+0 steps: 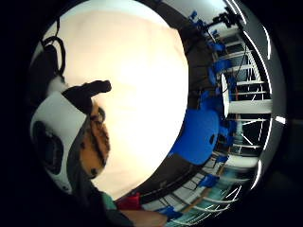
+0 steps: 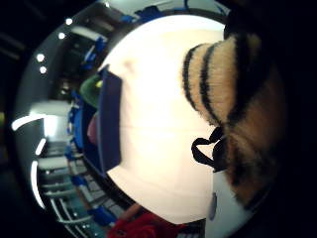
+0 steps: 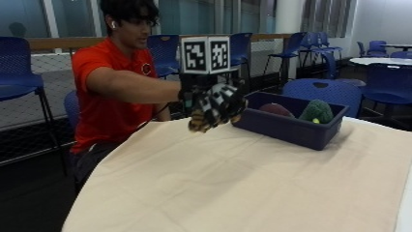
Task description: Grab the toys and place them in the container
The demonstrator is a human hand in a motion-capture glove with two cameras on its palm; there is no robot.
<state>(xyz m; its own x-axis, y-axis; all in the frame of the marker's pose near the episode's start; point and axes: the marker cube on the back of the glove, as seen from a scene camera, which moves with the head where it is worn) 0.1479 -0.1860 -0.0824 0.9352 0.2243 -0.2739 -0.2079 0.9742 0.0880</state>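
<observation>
One toy is in play at this moment: a striped plush tiger (image 3: pixel 205 120), orange-tan with black bands, gripped in the gloved right hand (image 3: pixel 215 99) just left of centre in the outside view. The hand's fingers curl round the soft body, and the toy hangs above the table (image 3: pixel 257 183), clear of the cloth, just beside the near left corner of the blue container (image 3: pixel 293 126).

Judging from this, the main risk is the rim. The container is a rigid, straight-walled plastic bin, and the tiger dangles below the hand at about the height of its edge; if the hand travels across without rising, the toy could catch the wall, nudge the bin along the smooth cloth, or fall outside it. Plush also gives and slides under the fingers, so a grip on loose fur could let it slip before it is over the opening.

Space inside is a second concern. Two rounded toys already lie there, toward the upper right of the frame: a dark reddish one (image 3: pixel 275 109) and a green, bumpy-looking one (image 3: pixel 316 111). A release on top of them could let the tiger roll back out.

The table covering is a pale beige fabric, matte and mostly flat. From the thumb side of the palm the tiger's (image 2: pixel 233 99) fuzzy pile and dark stripes sit close against the hand.
</observation>
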